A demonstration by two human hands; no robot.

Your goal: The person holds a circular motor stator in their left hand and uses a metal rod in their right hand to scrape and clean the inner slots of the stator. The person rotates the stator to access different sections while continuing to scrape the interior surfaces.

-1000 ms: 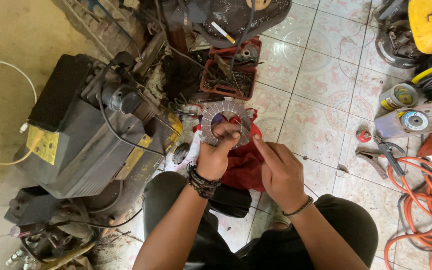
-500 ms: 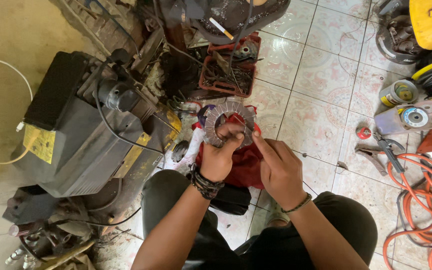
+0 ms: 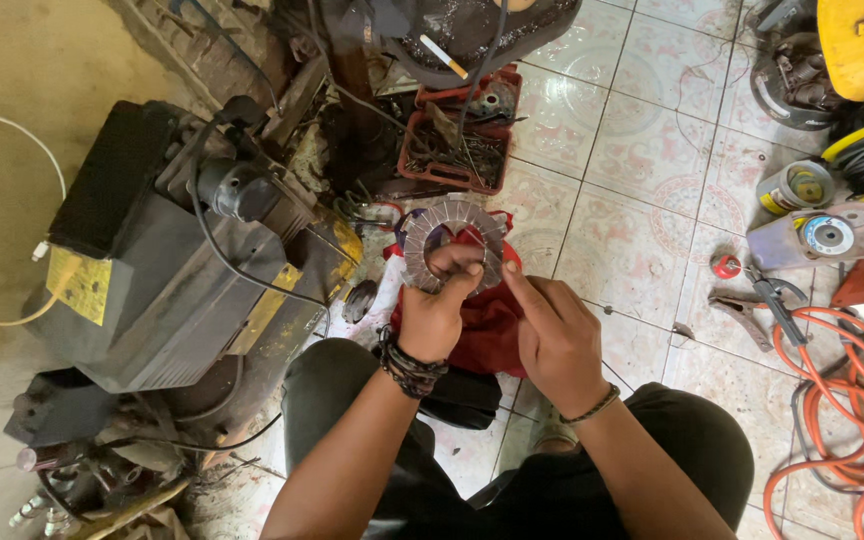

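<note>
Grey slotted metal stator ring point(image 3: 452, 243) pinched upright in left hand point(image 3: 435, 315) over red cloth point(image 3: 487, 325), exposing slots to right hand point(image 3: 552, 335) forefinger, otherwise empty.

Tiled floor point(image 3: 642, 170) carries orange cable point(image 3: 832, 420), pliers point(image 3: 752, 300), red tray point(image 3: 452, 150).

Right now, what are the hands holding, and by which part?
The left hand grips the ring-shaped metal stator core at its lower rim, thumb through the central hole. The right hand holds nothing; its forefinger touches the rim's lower right.
</note>
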